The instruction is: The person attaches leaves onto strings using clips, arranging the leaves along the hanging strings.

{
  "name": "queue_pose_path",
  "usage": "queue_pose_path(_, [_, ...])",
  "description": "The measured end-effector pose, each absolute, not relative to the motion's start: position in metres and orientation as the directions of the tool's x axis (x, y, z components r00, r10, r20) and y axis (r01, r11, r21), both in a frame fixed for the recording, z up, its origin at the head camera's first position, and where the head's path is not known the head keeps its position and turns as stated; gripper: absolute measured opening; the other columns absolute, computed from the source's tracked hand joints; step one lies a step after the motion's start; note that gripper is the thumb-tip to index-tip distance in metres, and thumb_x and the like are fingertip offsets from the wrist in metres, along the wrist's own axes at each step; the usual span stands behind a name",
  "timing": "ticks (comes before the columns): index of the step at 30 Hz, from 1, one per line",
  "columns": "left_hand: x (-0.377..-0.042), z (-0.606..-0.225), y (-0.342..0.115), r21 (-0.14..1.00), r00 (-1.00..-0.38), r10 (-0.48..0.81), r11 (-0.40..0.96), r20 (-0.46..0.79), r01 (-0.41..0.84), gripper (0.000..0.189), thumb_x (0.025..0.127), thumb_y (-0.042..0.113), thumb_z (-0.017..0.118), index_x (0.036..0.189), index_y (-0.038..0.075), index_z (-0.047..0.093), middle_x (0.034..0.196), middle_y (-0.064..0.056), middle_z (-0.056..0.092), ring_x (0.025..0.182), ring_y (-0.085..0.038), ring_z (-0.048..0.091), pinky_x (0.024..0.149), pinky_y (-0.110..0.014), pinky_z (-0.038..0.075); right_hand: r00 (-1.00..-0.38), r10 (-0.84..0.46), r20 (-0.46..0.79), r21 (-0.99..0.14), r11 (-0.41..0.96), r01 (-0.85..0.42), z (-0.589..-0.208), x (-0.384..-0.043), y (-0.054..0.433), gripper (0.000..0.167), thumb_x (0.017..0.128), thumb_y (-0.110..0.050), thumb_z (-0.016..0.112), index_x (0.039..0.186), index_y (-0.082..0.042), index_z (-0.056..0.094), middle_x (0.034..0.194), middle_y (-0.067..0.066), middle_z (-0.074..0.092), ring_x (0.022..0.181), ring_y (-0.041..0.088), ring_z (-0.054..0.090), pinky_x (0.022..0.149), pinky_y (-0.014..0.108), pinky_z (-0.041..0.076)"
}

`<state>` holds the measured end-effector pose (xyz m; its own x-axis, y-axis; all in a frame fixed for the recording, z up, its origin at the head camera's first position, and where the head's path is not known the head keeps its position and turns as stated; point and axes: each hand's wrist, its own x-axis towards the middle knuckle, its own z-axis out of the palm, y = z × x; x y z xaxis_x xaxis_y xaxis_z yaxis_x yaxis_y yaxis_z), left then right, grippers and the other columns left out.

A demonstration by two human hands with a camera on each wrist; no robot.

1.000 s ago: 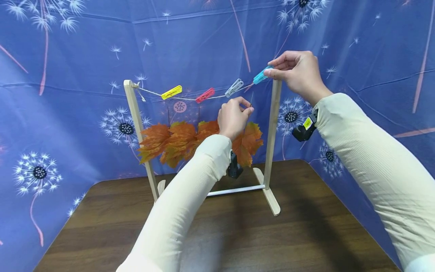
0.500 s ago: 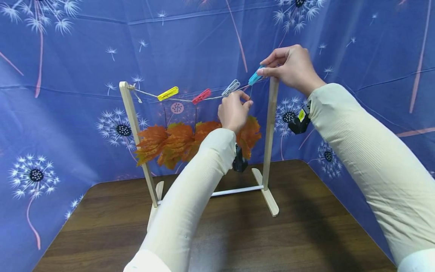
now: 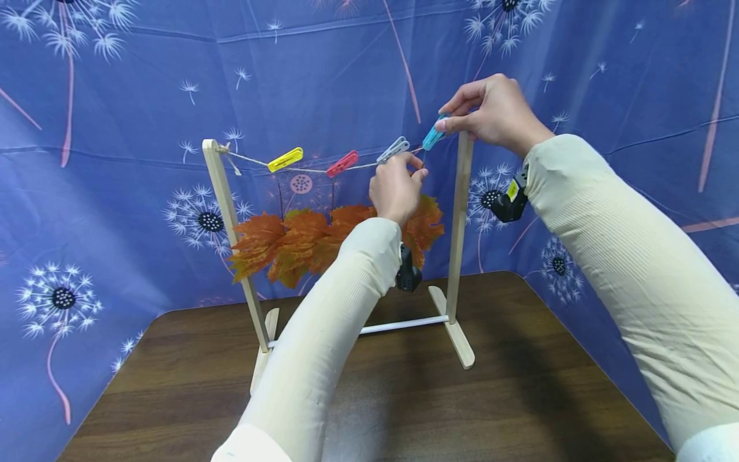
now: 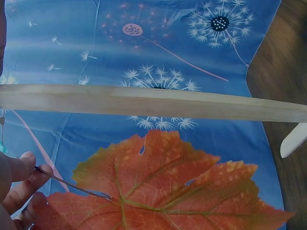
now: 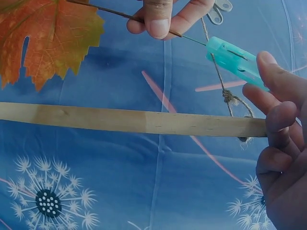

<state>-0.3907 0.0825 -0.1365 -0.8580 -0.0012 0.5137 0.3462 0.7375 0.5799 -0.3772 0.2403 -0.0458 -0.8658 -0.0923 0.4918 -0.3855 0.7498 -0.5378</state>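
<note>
My right hand (image 3: 501, 112) pinches a turquoise clothespin (image 5: 235, 60) by its tail end, near the right post. The clothespin's mouth is at the string (image 5: 219, 72). My left hand (image 3: 397, 189) pinches the thin stem (image 5: 112, 12) of an orange artificial maple leaf (image 4: 163, 187). In the right wrist view the stem's wire tip meets the clothespin's mouth; whether it is clamped I cannot tell. Left along the string sit a grey clothespin (image 3: 392, 149), a red clothespin (image 3: 342, 163) and a yellow clothespin (image 3: 285, 159). More orange leaves (image 3: 260, 240) hang below them, partly behind my left arm.
The string is tied between a left wooden post (image 3: 226, 199) and a right wooden post (image 3: 460, 224). A white rod (image 3: 404, 324) joins the stand's feet on the brown table (image 3: 462, 410). A blue dandelion-print cloth (image 3: 144, 212) hangs behind and at the sides.
My left hand has raised the leaf stem to the turquoise clothespin, which now tilts more steeply. The right hand has come slightly left and up. The head view has shifted a little.
</note>
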Motion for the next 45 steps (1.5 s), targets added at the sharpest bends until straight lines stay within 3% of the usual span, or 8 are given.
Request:
queue_pose_path(5, [-0.39,-0.137,0.082,0.578,-0.854,-0.005,0.739,0.52,0.347,0.02,0.1,0.039,0.065,0.112,0.025,0.073,0.093,0.005,0.073,0.076,-0.014,0.062,0.072,-0.032,0.05,-0.869,-0.094,0.487,-0.52,0.767,-0.375,-0.045,-0.376,0.239,0.038,0.088,-0.036,0.08,0.114,-0.007,0.076,0.079,-0.014,0.071,0.084,0.016,0.06,0.061,0.021,0.048])
queue_pose_path(15, [-0.388,-0.139,0.08,0.582,-0.848,0.007,0.724,0.529,0.37,0.02,0.1,0.038,0.065,0.112,0.024,0.074,0.088,0.006,0.072,0.073,-0.013,0.061,0.072,-0.032,0.049,-0.871,-0.097,0.481,-0.499,0.787,-0.364,-0.047,-0.373,0.238,0.04,0.089,-0.038,0.079,0.116,-0.009,0.076,0.081,-0.014,0.071,0.088,0.015,0.056,0.063,0.026,0.043])
queue_pose_path(22, [-0.386,-0.14,0.078,0.58,-0.848,0.021,0.722,0.529,0.379,0.02,0.101,0.036,0.065,0.112,0.023,0.074,0.089,0.005,0.072,0.076,-0.013,0.063,0.073,-0.032,0.05,-0.888,-0.132,0.44,-0.441,0.83,-0.342,-0.045,-0.368,0.234,0.05,0.093,-0.044,0.073,0.128,-0.009,0.071,0.112,0.007,0.07,0.099,0.02,0.059,0.072,0.025,0.05])
queue_pose_path(28, [-0.385,-0.142,0.076,0.596,-0.852,0.05,0.693,0.521,0.405,0.024,0.1,0.034,0.066,0.119,0.022,0.074,0.099,0.004,0.074,0.091,-0.015,0.067,0.08,-0.033,0.052,-0.886,-0.183,0.426,-0.366,0.861,-0.354,-0.045,-0.364,0.232,0.053,0.097,-0.042,0.068,0.137,-0.007,0.064,0.125,0.016,0.065,0.095,0.028,0.063,0.066,0.022,0.05])
queue_pose_path(33, [-0.379,-0.145,0.074,0.628,-0.858,0.089,0.645,0.505,0.436,0.032,0.101,0.032,0.066,0.13,0.02,0.07,0.113,0.001,0.075,0.1,-0.014,0.069,0.086,-0.031,0.053,-0.883,-0.192,0.428,-0.347,0.867,-0.357,-0.046,-0.361,0.23,0.057,0.099,-0.04,0.065,0.147,-0.01,0.055,0.133,0.016,0.061,0.086,0.032,0.069,0.08,0.038,0.054])
queue_pose_path(38, [-0.372,-0.144,0.07,0.63,-0.852,0.115,0.625,0.511,0.462,0.036,0.101,0.031,0.065,0.134,0.018,0.067,0.12,-0.002,0.073,0.108,-0.017,0.068,0.091,-0.03,0.052,-0.84,-0.192,0.507,-0.344,0.849,-0.401,-0.051,-0.357,0.228,0.055,0.1,-0.036,0.065,0.147,-0.009,0.054,0.135,0.017,0.061,0.106,0.036,0.064,0.092,0.051,0.05])
queue_pose_path(41, [-0.368,-0.142,0.066,0.617,-0.838,0.127,0.62,0.531,0.485,0.035,0.101,0.032,0.065,0.133,0.017,0.068,0.12,-0.002,0.073,0.11,-0.019,0.067,0.092,-0.031,0.051,-0.795,-0.181,0.578,-0.329,0.84,-0.431,-0.056,-0.353,0.227,0.052,0.101,-0.034,0.065,0.145,-0.009,0.056,0.134,0.017,0.062,0.11,0.035,0.061,0.092,0.05,0.049])
queue_pose_path(45, [-0.363,-0.141,0.058,0.59,-0.815,0.136,0.624,0.563,0.511,0.031,0.101,0.031,0.066,0.128,0.017,0.07,0.118,-0.002,0.074,0.108,-0.02,0.067,0.09,-0.031,0.051,-0.742,-0.164,0.65,-0.304,0.839,-0.451,-0.065,-0.346,0.223,0.047,0.101,-0.033,0.063,0.141,-0.009,0.06,0.131,0.015,0.063,0.101,0.031,0.062,0.082,0.042,0.048])
